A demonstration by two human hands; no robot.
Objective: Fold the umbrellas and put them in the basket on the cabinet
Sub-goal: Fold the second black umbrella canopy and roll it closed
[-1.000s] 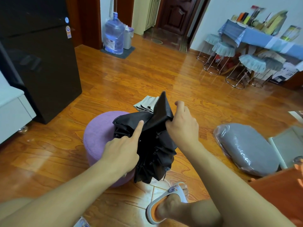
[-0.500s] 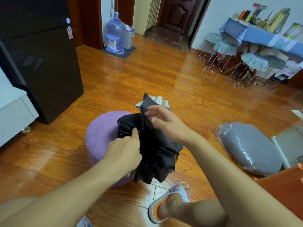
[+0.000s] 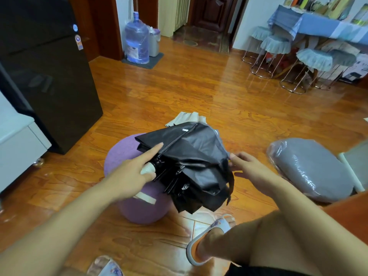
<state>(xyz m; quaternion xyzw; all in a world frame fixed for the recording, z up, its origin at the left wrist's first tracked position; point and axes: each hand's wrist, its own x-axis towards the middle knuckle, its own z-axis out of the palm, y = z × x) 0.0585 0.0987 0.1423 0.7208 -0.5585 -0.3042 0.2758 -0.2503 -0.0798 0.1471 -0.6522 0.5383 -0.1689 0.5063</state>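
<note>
Seated person's view, near to far. A bent right knee and a foot in a white slipper (image 3: 207, 242) occupy the lower right; a second slippered foot (image 3: 104, 265) shows at the bottom edge. Bare wooden floor (image 3: 219, 92) lies open on both sides of a round purple pouf (image 3: 121, 154) and stretches away to the doorway. The room is bounded on the left by a black refrigerator (image 3: 49, 76) and a white cabinet edge (image 3: 18, 140), and on the right by a plastic-wrapped grey cushion (image 3: 310, 168) lying on the floor. The black umbrella (image 3: 191, 162) lies across the pouf, its collapsed canopy loose and crumpled, the ribs bunched at the near end and the fabric overhanging the pouf's right side. The left hand (image 3: 135, 172) grips the umbrella's pale handle (image 3: 148, 168), index finger extended along the canopy. The right hand (image 3: 247, 166) touches the canopy's right edge with loosely curved fingers; whether it pinches the fabric cannot be told. A pale folded umbrella (image 3: 189, 118) lies just behind the black one. Farther off stand a water jug (image 3: 137, 40), ruffled stools (image 3: 274, 48) and a blue-covered table (image 3: 322, 22).
</note>
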